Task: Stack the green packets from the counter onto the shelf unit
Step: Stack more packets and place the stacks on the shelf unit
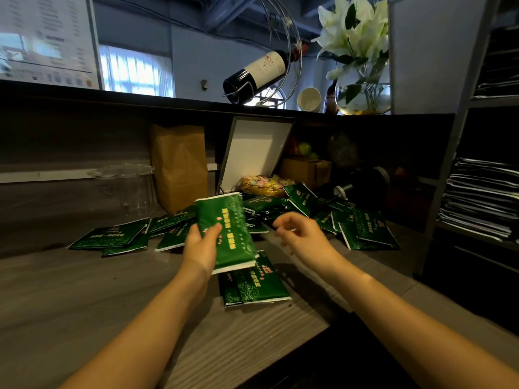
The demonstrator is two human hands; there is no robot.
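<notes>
Cutting off the shelf [464,113] at the right edge; hiding part of the pile [362,231] behind the raised packet [227,228] (print too blurred to read). Gripping it in the left hand [200,245], thumb on its face, above the counter [84,290], long axis pointing away and slightly left. Hovering beside it with the right hand [302,237], loosely curled, holding nothing.

the paper bag [179,167] stands on the counter [84,290] against the back wall. just left of the bag stand plastic cups [132,189]. just right of it leans a board [252,153], with a basket of sweets [264,185] at its foot and a cardboard box [306,171] farther right. before the bag lie scattered packets [112,237]; the left hand [200,245] holds one packet [233,237] above them. above and right of the bag, on the ledge [168,98], rest a wine bottle [258,71] and a vase [362,96]. far right of the bag stands the shelf unit [453,147].
</notes>
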